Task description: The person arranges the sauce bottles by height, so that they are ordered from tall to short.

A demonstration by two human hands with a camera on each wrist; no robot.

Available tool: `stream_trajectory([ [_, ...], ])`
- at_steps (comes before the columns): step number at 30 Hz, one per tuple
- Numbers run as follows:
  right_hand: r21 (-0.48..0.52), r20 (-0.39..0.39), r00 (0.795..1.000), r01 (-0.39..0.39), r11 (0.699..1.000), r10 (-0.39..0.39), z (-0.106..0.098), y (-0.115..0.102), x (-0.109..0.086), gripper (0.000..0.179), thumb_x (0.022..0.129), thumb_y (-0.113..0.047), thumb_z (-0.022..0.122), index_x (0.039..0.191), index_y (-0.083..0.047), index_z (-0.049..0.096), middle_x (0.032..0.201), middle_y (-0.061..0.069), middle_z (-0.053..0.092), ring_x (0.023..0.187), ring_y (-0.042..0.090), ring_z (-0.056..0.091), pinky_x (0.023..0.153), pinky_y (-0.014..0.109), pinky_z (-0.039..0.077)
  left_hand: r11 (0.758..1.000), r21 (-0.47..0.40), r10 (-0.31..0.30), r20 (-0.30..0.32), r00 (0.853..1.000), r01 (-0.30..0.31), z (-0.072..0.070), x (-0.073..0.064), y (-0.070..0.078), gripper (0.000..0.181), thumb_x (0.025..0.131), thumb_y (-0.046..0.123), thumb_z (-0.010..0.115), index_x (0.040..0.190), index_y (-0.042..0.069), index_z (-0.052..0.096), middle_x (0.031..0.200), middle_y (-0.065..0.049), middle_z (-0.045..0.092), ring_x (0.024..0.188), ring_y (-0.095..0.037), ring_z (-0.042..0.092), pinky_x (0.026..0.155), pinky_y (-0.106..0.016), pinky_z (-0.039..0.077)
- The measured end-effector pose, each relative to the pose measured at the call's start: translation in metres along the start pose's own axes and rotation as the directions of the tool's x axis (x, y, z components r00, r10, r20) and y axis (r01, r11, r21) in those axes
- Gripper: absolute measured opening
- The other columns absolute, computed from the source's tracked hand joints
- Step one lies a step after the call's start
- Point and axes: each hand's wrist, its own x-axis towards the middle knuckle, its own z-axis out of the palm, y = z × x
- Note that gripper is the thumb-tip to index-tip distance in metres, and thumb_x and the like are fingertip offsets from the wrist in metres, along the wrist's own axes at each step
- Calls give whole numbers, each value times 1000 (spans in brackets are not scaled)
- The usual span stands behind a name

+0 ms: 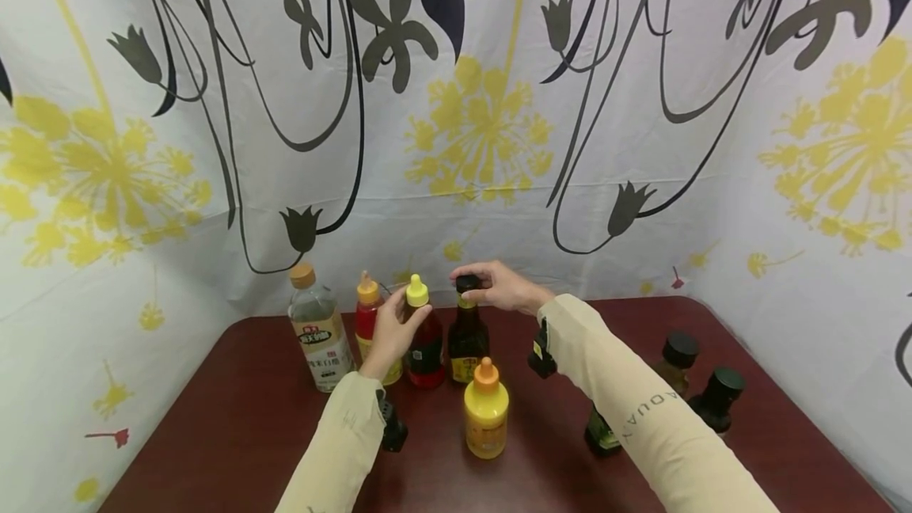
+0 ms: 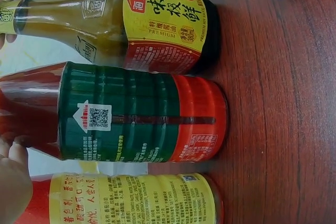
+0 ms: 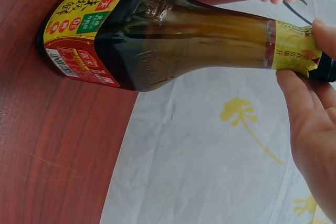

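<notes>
Near the back of the table, my left hand point(image 1: 392, 327) grips a red sauce bottle with a green label point(image 1: 425, 351) just under its yellow cap. My right hand point(image 1: 502, 289) pinches the dark soy sauce bottle point(image 1: 468, 339) at its black cap and neck. In the right wrist view, the fingers and thumb lie on either side of the soy sauce bottle's point(image 3: 210, 35) yellow neck band. Both held bottles stand upright side by side, their bases at the tabletop. A ketchup bottle with a yellow label point(image 2: 131, 200) stands close beside the green-labelled one.
A clear vinegar bottle point(image 1: 321, 339) stands at the row's left end. In front of the row is a yellow squeeze bottle point(image 1: 487, 414) with an orange cap. Dark-capped bottles point(image 1: 716, 402) stand at the right, partly behind my right sleeve. Patterned cloth point(image 1: 456, 141) hangs behind the table.
</notes>
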Motion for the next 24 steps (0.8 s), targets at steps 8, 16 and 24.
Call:
stream_trajectory([
  [8,-35,9,1000,-1,999,1,1,0,-1,42,88,-6,54,128,-11,46,127,13,45,109,22,49,84,35,46,1000,-11,-1,22,1000,1,-3,-10,25,50,84,9,60,127,-6,40,128,-24,42,120,-34,38,98,-45,30],
  [16,-125,19,1000,-6,992,9,1,-7,-3,43,88,-5,52,130,-11,45,125,16,46,90,19,54,67,28,44,999,34,23,49,999,-25,-3,-1,0,51,85,17,60,129,2,40,128,-17,44,120,-29,39,97,-43,33],
  [24,-172,16,998,-52,984,55,1,-14,-3,48,88,-7,53,134,-14,41,129,14,44,98,22,54,70,29,47,994,109,-12,106,994,1,-10,-1,11,50,86,17,59,129,3,41,126,-17,45,118,-30,42,94,-45,36],
])
